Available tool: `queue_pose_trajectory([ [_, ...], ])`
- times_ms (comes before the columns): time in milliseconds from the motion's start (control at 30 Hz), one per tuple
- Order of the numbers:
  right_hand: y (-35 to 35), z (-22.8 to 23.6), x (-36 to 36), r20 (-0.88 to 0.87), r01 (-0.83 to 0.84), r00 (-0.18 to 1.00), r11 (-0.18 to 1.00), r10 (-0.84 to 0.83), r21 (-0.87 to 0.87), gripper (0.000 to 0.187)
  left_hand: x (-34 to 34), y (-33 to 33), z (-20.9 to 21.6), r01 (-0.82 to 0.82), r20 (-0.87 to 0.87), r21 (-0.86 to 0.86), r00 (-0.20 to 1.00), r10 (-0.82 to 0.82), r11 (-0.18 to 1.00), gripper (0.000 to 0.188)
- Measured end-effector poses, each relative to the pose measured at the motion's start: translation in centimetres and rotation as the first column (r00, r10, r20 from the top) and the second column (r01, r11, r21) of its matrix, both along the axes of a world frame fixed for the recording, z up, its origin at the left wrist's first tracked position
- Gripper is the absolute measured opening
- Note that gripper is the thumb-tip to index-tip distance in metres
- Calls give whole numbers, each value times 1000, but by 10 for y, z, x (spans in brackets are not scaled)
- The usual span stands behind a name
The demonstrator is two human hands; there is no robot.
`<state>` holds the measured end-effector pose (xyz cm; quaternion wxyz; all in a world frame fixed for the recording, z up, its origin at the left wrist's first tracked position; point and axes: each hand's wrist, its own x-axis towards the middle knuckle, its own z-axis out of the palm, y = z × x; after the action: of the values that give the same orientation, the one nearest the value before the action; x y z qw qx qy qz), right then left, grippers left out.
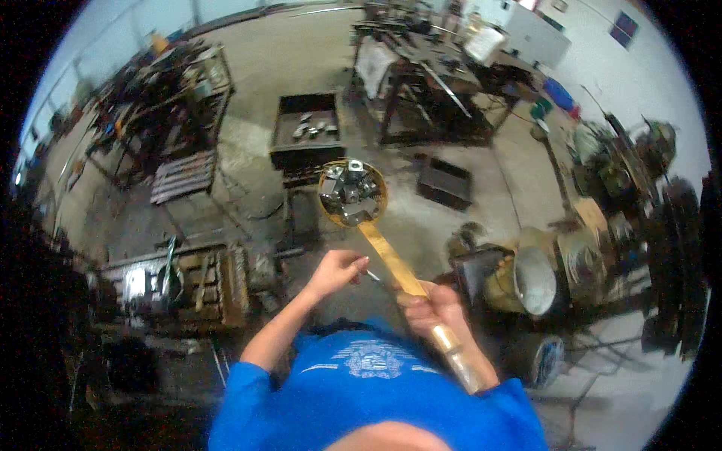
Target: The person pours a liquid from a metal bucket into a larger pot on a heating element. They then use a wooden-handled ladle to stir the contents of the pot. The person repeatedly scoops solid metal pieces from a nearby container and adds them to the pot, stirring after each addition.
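Observation:
My right hand (432, 307) is wrapped round the handle of a long-handled yellow scoop (391, 256), which slants up and away to the left. Shiny metal parts (352, 197) fill its round bowl. To the left of the handle, my left hand (337, 272) is closed, thumb and fingers together. A thin white stick-like piece (374, 276) shows beside its fingertips; whether the hand grips it I cannot tell. Beyond the bowl, a dark open box (304, 159) on a stand contains several loose metal pieces (314, 129).
Another dark bin (444, 183) sits on the floor at right. A slatted rack (183, 177) and a cluttered workbench (162, 105) stand left. A bench with tools (429, 75) is at the back. A white round drum (535, 281) lies tipped near my right arm.

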<state>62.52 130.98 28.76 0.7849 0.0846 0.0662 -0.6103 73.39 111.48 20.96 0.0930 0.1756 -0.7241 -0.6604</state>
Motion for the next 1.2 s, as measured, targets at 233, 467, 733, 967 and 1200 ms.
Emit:
queue_pose_trajectory([
  [233,83,-51,-5,-95,371,925,929,-368,12,27,-60,57,-37,369,56,-72,929,-365,927,27],
  [467,132,-38,-36,-89,659,744,750,-662,-63,47,-151,77,-43,625,199,-139,777,-597,768,28],
  [733,137,-15,-74,-144,868,458,476,-877,-138,54,-306,87,-66,797,254,-248,602,-757,551,29],
  [967,173,-35,-57,-113,938,268,286,-957,-197,59,-406,140,-57,838,199,-310,519,-831,449,28],
  [1200,203,-63,-51,-284,994,83,60,-955,91,42,-480,232,-80,813,266,-495,479,-837,308,40],
])
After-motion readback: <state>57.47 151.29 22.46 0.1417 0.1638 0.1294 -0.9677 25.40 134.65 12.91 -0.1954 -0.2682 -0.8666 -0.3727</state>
